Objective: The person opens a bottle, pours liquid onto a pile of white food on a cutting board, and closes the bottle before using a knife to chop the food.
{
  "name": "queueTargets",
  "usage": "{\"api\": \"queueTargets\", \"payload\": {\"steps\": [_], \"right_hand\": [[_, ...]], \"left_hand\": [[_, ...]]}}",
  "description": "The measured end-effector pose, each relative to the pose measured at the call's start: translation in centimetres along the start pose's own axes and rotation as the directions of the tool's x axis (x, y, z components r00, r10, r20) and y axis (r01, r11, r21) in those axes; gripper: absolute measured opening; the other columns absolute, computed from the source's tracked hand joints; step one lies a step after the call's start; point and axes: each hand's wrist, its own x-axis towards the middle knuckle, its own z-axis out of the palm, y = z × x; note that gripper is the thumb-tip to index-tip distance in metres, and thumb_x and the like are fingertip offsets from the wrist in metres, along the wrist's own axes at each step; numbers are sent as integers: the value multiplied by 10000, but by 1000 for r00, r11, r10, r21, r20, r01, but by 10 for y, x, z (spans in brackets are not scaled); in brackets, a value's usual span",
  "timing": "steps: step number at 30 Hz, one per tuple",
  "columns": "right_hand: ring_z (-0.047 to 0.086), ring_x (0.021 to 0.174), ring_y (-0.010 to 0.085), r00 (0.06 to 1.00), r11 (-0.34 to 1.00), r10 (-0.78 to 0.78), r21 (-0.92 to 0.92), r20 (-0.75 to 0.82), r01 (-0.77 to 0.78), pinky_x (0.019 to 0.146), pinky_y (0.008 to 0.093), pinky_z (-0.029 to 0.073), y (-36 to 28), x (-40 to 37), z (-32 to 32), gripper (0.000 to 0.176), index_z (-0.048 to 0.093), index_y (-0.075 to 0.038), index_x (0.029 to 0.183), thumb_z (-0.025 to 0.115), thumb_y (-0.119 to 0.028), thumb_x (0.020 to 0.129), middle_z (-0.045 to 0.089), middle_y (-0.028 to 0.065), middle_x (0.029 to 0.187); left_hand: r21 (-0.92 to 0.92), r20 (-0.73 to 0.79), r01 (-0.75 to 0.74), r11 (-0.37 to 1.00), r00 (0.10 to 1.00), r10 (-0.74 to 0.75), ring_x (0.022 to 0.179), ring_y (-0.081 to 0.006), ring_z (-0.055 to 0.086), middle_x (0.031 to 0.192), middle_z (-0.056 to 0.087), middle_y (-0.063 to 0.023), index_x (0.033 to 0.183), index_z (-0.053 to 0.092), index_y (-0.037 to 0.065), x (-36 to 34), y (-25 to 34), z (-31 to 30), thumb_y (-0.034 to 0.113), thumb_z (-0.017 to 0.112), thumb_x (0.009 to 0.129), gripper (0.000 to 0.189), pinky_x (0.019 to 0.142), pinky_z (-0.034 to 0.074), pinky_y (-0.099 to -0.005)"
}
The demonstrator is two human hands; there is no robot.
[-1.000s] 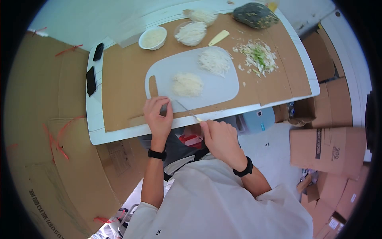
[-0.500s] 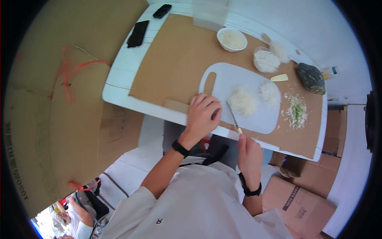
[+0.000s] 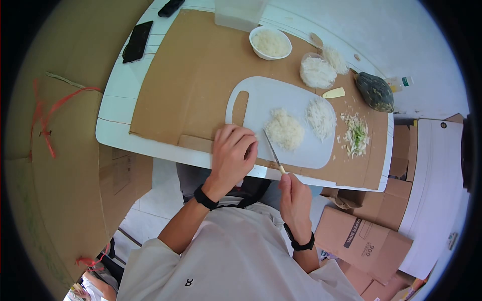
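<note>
The white surface [image 3: 111, 131] stands against a pale wall, mostly covered by a flattened brown cardboard sheet [image 3: 183, 70]. A black phone [image 3: 137, 41] lies at its left end; toward the right sits a dark green squash [image 3: 374, 92], with pale and green scraps [image 3: 356, 134] scattered in front of it. Tall cardboard closes in the left side of the room, and a carton [image 3: 361, 246] printed "PAPER BOWL" rests low on the right.

On the translucent white cutting board [image 3: 261, 98] are two loose heaps of fine white shreds: the nearer heap [image 3: 284, 129] slightly creamy, the farther heap [image 3: 321, 118] whiter. A slim knife [image 3: 272, 150] slants over the board's near edge, its blade beside the nearer heap. The right hand [image 3: 296, 198] is closed around its pale handle. The left hand [image 3: 233, 155] curls its fingers at the board's near left corner; I can't tell whether it grips anything.
</note>
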Motion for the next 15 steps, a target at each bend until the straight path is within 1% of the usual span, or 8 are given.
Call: {"api": "queueTargets", "payload": {"steps": [2,6,8,11,14,15], "right_hand": [[662,694,512,1000,1000,14,-16,-2,-14,621,576,458,-2,1,-3,417,677,-14,912,546,-285,1201,667,246,717],[656,679,513,999,1000,-15,9,45,15,611,571,452,-4,2,-4,402,676,-15,919,552,-276,1198,659,247,712],[654,673,513,998,1000,-26,10,54,26,606,570,451,-3,3,-2,396,676,-17,921,554,-273,1197,657,248,711],[653,662,505,998,999,-31,-34,58,33,598,567,450,2,7,1,384,679,-22,924,559,-267,1195,658,245,711],[654,648,492,999,999,1,-33,40,0,595,562,453,-1,7,-7,388,672,-25,917,559,-270,1196,652,237,700],[652,642,486,998,1000,0,0,58,0,593,555,455,-3,8,-9,398,668,-22,917,556,-280,1198,645,232,693]], "left_hand": [[6,-10,6,1000,1000,-6,1055,-295,687,1069,780,-28,962,775,72,1,3,-1,-8,863,818,186,929,511,-442],[-2,-13,23,1000,1000,-23,1060,-295,686,1067,777,-29,969,779,72,2,4,-2,-11,860,817,191,925,509,-443],[0,2,5,1000,1000,-5,1059,-294,686,1068,780,-26,969,780,69,3,4,-3,-13,860,817,191,917,507,-444],[12,6,6,1000,1000,-6,1049,-293,686,1070,785,-23,967,781,66,2,3,-2,-18,861,814,193,908,504,-443],[9,4,4,1000,1000,-4,1039,-293,688,1070,786,-24,967,780,63,3,5,-3,-25,862,809,198,898,503,-439],[8,5,-1,1000,1000,1,1037,-293,689,1071,783,-26,969,779,62,3,5,-4,-26,862,809,201,896,503,-439]]}}
